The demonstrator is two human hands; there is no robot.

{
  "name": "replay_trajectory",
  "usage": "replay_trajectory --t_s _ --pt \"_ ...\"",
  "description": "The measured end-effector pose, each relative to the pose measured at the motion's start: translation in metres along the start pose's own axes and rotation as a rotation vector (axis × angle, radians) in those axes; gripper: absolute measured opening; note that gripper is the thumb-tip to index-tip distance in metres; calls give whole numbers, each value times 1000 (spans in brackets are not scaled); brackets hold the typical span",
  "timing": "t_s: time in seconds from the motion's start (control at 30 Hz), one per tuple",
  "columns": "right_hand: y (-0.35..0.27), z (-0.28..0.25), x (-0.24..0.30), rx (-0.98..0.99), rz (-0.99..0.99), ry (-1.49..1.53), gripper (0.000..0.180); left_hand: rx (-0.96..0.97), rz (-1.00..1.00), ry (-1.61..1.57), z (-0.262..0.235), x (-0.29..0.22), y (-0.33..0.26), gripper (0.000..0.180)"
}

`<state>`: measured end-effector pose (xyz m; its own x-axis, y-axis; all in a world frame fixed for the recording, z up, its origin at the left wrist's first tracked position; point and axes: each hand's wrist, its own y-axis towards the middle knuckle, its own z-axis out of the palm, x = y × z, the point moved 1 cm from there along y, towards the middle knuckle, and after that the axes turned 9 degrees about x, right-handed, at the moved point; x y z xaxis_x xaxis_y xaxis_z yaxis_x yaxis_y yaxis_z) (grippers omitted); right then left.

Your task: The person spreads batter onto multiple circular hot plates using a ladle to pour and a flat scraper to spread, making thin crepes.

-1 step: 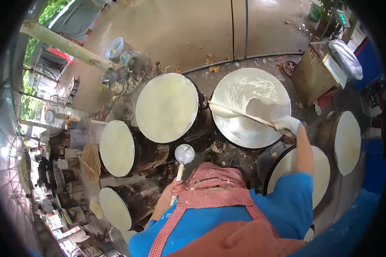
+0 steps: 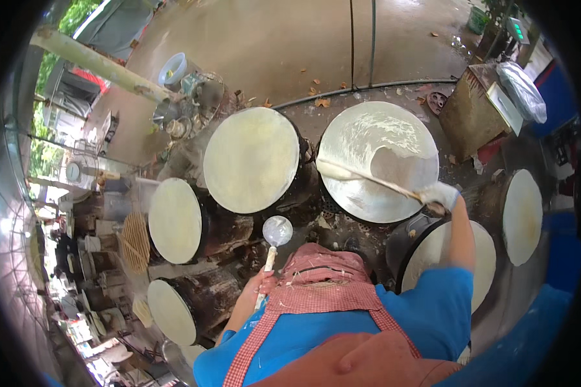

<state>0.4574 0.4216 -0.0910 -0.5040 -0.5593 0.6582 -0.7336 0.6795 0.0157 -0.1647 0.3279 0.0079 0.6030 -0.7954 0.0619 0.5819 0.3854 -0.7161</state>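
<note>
spreading batter: right hand (image 2: pixel 440 195) closed on long spreader (image 2: pixel 368 180) across round griddle (image 2: pixel 355 200); left hand (image 2: pixel 259 284) grips ladle (image 2: pixel 276 232). likely next: sweep over bare patches.

Single view only, a head-worn fisheye looking almost straight down from above the person's own chest and apron (image 2: pixel 323 284), which fill the near bottom edge. It faces forward and down over a ring of round cloth-covered steamers (image 2: pixel 252 158) spread left to right close in front. The far concrete floor (image 2: pixel 290 39) curves up at the top. Edges bend hard, with a black lens rim all round. The hands sit near, at mid-frame. No second view overlaps it.
</note>
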Motion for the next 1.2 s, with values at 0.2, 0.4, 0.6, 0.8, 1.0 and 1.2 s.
replay_trajectory --t_s 0.2,0.4,0.6,0.8,1.0,1.2 --pt "5 -15 20 173 697 3 37 42 -5 -88 -9 -9 11 30" --pt "49 -6 18 113 849 581 26 -3 -30 -7 -15 -21 -22 10" --pt "-167 73 181 14 778 454 26 -29 -108 194 -43 -70 -27 20" --pt "-65 204 318 -641 1314 243 30 25 -344 212 -89 -115 -34 25" --pt "206 248 289 -872 1377 -54 32 138 -379 194 -77 -128 -41 19" --pt "129 246 316 -644 1699 -128 35 432 -293 119 -100 -125 -86 39"
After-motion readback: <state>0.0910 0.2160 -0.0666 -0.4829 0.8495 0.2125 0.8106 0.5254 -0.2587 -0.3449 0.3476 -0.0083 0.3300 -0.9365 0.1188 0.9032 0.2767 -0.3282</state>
